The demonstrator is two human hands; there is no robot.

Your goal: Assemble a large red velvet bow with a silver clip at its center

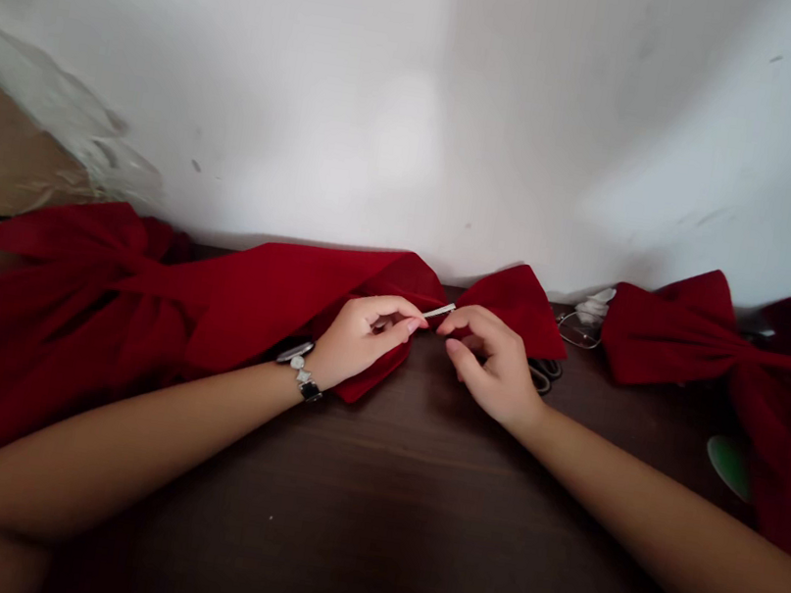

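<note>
Strip (439, 311), slim and straight (pale).

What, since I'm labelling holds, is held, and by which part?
A thin pale strip, pinched at its left end by the left grip. Whether the right grip, near its other end, touches it cannot be told.

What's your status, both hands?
Left hand: grip pinching thin pale strip. Right hand: curled at strip's tip, contact unclear. Red fabric behind; dark loops beside right hand.

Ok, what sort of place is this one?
Possibly a small craft or packing workspace: red fabric bows lie on a dark table with brown cardboard at the picture's left.
</note>
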